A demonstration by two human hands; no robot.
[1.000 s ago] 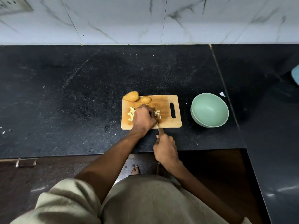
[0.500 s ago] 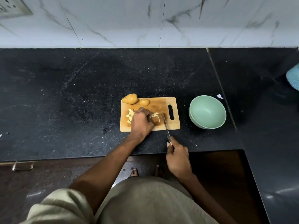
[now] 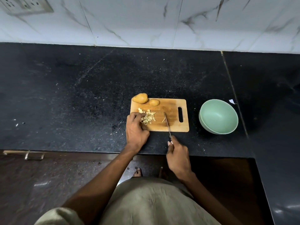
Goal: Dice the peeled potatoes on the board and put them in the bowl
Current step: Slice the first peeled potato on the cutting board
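I note: pale green bowl [image 3: 218, 116], tan wooden board [image 3: 172, 125], yellow-brown potatoes [image 3: 140, 98], black speckled counter [image 3: 81, 95], white grey-veined wall tiles [image 3: 146, 21].

The left hand [image 3: 136, 129] rests at the cutting board's [image 3: 172, 109] near-left corner, fingers curled loosely. The right hand [image 3: 177, 157] — nearer than the board's front edge — grips a knife [image 3: 167, 125].

Head view — steeply down, close overhead
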